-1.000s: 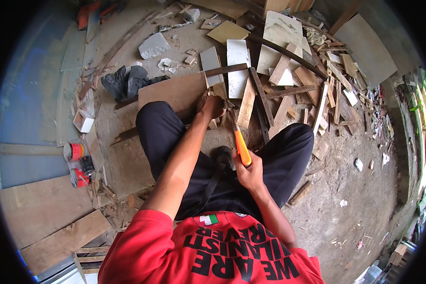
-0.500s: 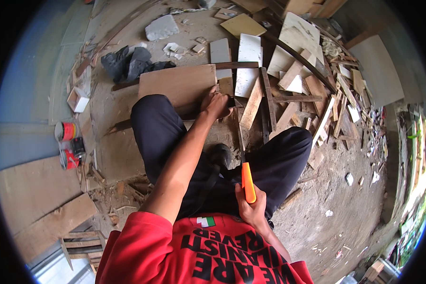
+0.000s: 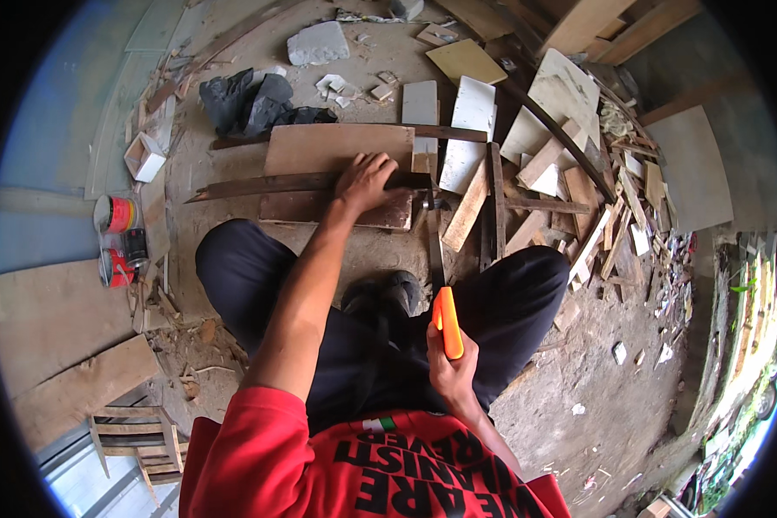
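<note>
A dark wooden strip [image 3: 268,184] lies crosswise over a brown board [image 3: 341,142] on the floor ahead of me. My left hand [image 3: 367,181] is laid over the strip near its right end, fingers curled across the far side. In my right hand [image 3: 453,363] is a handsaw with an orange handle [image 3: 448,324], gripped close to my lap. Its narrow blade [image 3: 436,246] points away from me, the far part reaching close to the strip's right end. Whether the blade touches the wood I cannot tell.
Scrap planks and white boards [image 3: 468,129] pile up ahead and to the right. A black plastic bag [image 3: 249,104] and a pale stone block [image 3: 318,43] lie beyond the board. Several cans [image 3: 116,214] stand at the left. My shoes [image 3: 397,293] are just this side of the board.
My left hand has shifted left along the strip, away from its right end. My left knee has swung outward, uncovering more of the strip and board. The saw stays in my right hand.
</note>
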The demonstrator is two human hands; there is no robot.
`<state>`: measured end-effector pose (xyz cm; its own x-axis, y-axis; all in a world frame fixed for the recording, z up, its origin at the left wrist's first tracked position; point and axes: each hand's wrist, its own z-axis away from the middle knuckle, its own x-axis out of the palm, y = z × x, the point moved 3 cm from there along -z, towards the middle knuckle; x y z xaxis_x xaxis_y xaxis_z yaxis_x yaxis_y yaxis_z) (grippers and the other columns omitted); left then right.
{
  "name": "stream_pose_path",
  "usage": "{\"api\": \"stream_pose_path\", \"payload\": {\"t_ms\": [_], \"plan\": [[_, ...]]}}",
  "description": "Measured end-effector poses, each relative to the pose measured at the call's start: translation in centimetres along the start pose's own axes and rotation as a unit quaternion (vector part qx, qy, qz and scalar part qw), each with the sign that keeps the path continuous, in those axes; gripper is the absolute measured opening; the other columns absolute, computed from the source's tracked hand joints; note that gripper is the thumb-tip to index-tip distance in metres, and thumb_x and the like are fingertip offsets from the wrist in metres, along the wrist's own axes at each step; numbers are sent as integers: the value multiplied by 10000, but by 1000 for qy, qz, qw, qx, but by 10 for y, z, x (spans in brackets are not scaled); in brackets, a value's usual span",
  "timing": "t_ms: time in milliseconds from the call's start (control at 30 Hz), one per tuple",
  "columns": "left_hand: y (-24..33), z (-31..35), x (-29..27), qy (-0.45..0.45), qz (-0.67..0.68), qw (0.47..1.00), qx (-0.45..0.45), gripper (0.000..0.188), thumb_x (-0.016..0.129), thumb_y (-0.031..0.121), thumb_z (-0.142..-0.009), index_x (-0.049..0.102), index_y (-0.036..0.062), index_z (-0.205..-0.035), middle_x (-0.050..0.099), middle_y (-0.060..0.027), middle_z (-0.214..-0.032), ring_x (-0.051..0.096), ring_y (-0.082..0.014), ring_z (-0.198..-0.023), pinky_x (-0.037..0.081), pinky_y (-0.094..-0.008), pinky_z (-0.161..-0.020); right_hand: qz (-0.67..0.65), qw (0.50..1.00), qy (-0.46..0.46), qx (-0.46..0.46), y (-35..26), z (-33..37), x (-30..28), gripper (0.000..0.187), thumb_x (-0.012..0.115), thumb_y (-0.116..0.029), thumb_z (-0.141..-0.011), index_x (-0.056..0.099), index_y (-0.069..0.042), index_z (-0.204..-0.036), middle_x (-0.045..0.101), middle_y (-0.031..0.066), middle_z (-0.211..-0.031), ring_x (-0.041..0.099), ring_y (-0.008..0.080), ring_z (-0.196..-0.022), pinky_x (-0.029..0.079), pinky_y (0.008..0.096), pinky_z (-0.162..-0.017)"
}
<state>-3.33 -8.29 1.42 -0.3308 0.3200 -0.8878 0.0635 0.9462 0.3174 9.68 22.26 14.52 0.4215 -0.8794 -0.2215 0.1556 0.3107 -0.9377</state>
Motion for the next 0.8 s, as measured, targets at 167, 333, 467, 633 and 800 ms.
{"api": "stream_pose_path", "payload": {"t_ms": [167,333,467,633,800], "plan": [[4,-19,13,39,21,979,-200,436,582,492,-934,592,57,-967,602,-143,-1024,577,-330,-1042,420,-475,-896,-73,991,-40,107,-5,3,9,323,653,-209,-977,548,-26,-734,508,-45,-632,422,35,-578,337,236,-506],[-2,-38,19,116,-109,938,-309,522,534,493,-950,565,47,-1221,555,-216,-1248,491,-396,-1250,303,-617,-1086,-52,968,-139,204,-52,-10,3,287,700,-270,-952,609,-8,-1023,549,-37,-732,485,40,-656,411,226,-595],[4,-35,23,101,-141,937,-302,686,519,552,-939,485,7,-1354,428,-271,-1452,298,-422,-1441,177,-632,-1163,-37,973,-129,187,-50,-15,8,354,731,-189,-917,514,-1,-1125,565,17,-805,534,80,-710,465,262,-644],[-10,-51,16,87,-21,902,-422,735,561,571,-926,420,35,-1408,389,-189,-1521,300,-386,-1445,172,-601,-1172,21,958,-169,230,-64,-17,6,389,729,-169,-901,488,36,-1127,625,96,-758,655,194,-620,532,308,-614],[-2,-59,18,5,-111,919,-379,794,594,566,-903,382,13,-1431,350,-215,-1539,269,-382,-1465,202,-624,-1152,30,966,-104,237,-122,-43,13,330,721,-106,-880,519,51,-1089,639,162,-748,676,326,-618,533,383,-576]]}}
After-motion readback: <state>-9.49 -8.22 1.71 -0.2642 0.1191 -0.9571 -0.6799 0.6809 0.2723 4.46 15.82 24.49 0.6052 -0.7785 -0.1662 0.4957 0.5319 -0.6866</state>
